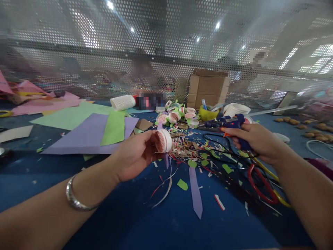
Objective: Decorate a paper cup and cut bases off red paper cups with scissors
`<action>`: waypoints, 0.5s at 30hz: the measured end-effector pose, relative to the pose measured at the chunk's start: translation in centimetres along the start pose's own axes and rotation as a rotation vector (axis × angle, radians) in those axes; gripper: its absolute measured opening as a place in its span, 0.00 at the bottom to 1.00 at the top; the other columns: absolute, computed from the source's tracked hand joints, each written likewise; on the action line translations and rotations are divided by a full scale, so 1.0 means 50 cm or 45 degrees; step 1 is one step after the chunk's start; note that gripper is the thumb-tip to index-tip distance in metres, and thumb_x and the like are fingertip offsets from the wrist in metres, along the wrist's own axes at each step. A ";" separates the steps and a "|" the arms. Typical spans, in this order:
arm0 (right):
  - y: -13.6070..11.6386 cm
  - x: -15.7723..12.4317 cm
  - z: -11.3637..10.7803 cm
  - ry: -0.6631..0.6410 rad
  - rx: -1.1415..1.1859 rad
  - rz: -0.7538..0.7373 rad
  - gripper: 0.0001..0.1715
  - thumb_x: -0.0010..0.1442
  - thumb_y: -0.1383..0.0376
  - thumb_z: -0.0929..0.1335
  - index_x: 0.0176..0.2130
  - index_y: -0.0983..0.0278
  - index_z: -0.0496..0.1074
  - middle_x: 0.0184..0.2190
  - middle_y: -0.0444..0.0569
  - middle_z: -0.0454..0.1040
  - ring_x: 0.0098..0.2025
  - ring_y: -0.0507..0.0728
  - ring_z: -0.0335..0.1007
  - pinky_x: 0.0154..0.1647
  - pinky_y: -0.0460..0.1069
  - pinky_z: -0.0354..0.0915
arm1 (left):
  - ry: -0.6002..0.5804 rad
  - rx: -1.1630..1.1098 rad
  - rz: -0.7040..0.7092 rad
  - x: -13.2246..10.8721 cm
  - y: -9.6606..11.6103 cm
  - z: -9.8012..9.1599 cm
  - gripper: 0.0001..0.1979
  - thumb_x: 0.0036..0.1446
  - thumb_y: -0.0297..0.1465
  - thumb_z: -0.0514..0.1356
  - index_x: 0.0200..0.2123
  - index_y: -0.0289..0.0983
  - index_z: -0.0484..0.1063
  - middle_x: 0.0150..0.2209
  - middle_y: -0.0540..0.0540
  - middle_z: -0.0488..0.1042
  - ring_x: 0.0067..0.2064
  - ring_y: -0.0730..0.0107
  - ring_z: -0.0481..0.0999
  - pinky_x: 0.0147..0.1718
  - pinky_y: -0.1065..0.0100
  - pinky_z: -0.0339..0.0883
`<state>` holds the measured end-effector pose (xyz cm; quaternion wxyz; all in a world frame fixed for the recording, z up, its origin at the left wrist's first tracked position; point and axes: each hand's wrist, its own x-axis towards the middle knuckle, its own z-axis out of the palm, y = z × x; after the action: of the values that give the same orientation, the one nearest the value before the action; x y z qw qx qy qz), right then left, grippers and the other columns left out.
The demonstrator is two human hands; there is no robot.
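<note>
Over a blue bench [145, 225] strewn with paper scraps: left hand [134, 156], fingers closed around a small white paper cup [163, 141] with a red dotted pattern, cup lying sideways in the grip, held above the bench near the middle of the view. Silver bangle [75, 199] on the left wrist. Right hand [256, 140], clamped on the grip of a blue glue gun [229, 122], nozzle pointing left toward the cup but well apart from it, orange trigger under the forefinger. Black cord [221, 146] trailing from the gun across the scraps.

Below the cup, a long purple paper strip [195, 191], green snippets and thin white curls. Just under the right hand, red-handled scissors [260, 187] beside yellow-handled ones. Behind the cup, a cluster of finished decorated cups [179, 116], a yellow bowl [208, 114] and a stack of white cups [235, 109]. Farther left, a sleeve of white cups lying on its side [122, 102], with purple [83, 137] and green paper sheets [70, 116] spread flat. At the back, a cardboard box [208, 91] against a perforated metal screen [166, 41].
</note>
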<state>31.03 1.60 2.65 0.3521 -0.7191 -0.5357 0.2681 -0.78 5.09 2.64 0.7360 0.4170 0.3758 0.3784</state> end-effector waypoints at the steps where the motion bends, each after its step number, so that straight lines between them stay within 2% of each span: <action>1: 0.006 0.006 -0.003 0.008 0.000 0.032 0.24 0.57 0.47 0.71 0.26 0.64 0.69 0.19 0.45 0.69 0.21 0.51 0.64 0.23 0.49 0.60 | -0.020 0.013 0.008 0.001 -0.003 -0.004 0.21 0.66 0.27 0.49 0.20 0.33 0.69 0.26 0.44 0.70 0.31 0.68 0.73 0.31 0.70 0.71; 5: 0.025 0.023 -0.010 -0.022 -0.083 0.122 0.25 0.58 0.48 0.70 0.24 0.66 0.71 0.19 0.47 0.69 0.19 0.51 0.65 0.23 0.50 0.61 | -0.067 0.092 0.010 0.004 -0.011 -0.013 0.22 0.67 0.29 0.48 0.22 0.31 0.73 0.28 0.41 0.72 0.31 0.68 0.72 0.31 0.70 0.71; 9: 0.030 0.035 -0.006 -0.048 -0.306 0.168 0.27 0.63 0.49 0.68 0.26 0.69 0.76 0.20 0.49 0.71 0.21 0.53 0.67 0.25 0.50 0.64 | -0.137 0.088 0.054 0.006 -0.019 -0.020 0.18 0.65 0.31 0.53 0.27 0.31 0.77 0.29 0.41 0.73 0.32 0.68 0.72 0.32 0.69 0.71; 10: 0.031 0.038 -0.004 -0.057 -0.375 0.180 0.27 0.65 0.50 0.67 0.30 0.70 0.77 0.23 0.50 0.74 0.24 0.54 0.70 0.28 0.50 0.67 | -0.150 0.079 0.061 0.008 -0.022 -0.023 0.16 0.64 0.31 0.54 0.29 0.31 0.78 0.29 0.41 0.73 0.32 0.67 0.72 0.33 0.69 0.71; 12: 0.033 0.047 0.001 -0.072 -0.511 0.193 0.21 0.68 0.53 0.68 0.42 0.70 0.77 0.38 0.52 0.78 0.36 0.57 0.76 0.38 0.53 0.73 | -0.179 0.063 0.069 0.012 -0.028 -0.030 0.15 0.64 0.32 0.56 0.34 0.31 0.80 0.29 0.42 0.73 0.33 0.66 0.72 0.33 0.68 0.71; 14: 0.039 0.055 0.005 -0.062 -0.624 0.166 0.19 0.68 0.57 0.69 0.53 0.66 0.73 0.52 0.52 0.75 0.48 0.61 0.75 0.47 0.58 0.74 | -0.225 0.063 0.070 0.015 -0.033 -0.035 0.14 0.63 0.32 0.56 0.36 0.31 0.80 0.30 0.42 0.74 0.33 0.66 0.72 0.33 0.69 0.71; 15: 0.044 0.059 0.006 -0.043 -0.667 0.132 0.20 0.68 0.58 0.69 0.56 0.64 0.72 0.55 0.52 0.73 0.51 0.62 0.74 0.50 0.59 0.73 | -0.241 0.064 0.072 0.015 -0.034 -0.036 0.13 0.63 0.32 0.57 0.35 0.31 0.80 0.30 0.42 0.75 0.33 0.67 0.72 0.32 0.69 0.70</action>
<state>32.90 4.11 0.69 0.1308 -0.8076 -0.5551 0.1502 -1.60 5.73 0.26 0.7466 0.4798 0.3020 0.3482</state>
